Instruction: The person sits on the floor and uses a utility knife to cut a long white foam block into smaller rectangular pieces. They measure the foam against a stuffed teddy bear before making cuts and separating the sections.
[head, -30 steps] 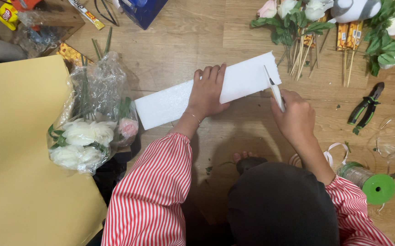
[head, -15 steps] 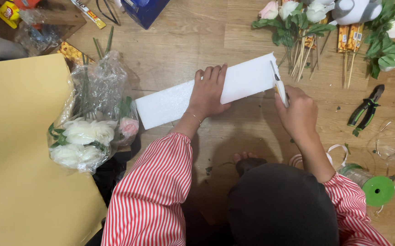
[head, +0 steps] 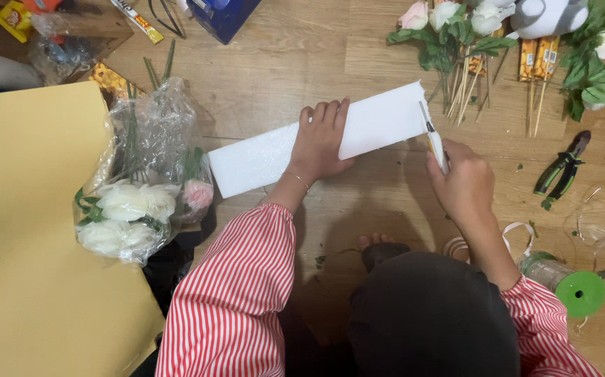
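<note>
A white foam block (head: 274, 153) lies slantwise on the wooden floor (head: 288, 63), its high end toward 2 o'clock. The left hand (head: 322, 139) lies flat and open on the block's middle, fingers spread toward 12 o'clock, pressing it down. The right hand (head: 464, 183) is closed around a knife (head: 434, 139) (a slim utility type with a pale handle), whose blade tip touches the block's right end near its top corner.

At 9 o'clock from the block sits a bunch of white and pink flowers (head: 138, 209) in clear plastic wrap, resting against a big yellow sheet (head: 30, 230). At 1 o'clock, well apart from the hands, lie more flowers (head: 456, 21) with leafy stems and a few thin sticks (head: 464, 87). Green-handled pliers (head: 561, 171) lie at 3 o'clock from the right hand, and a green ribbon spool (head: 576, 292) lies near the right sleeve at 5 o'clock. Both sleeves are red-and-white striped.
</note>
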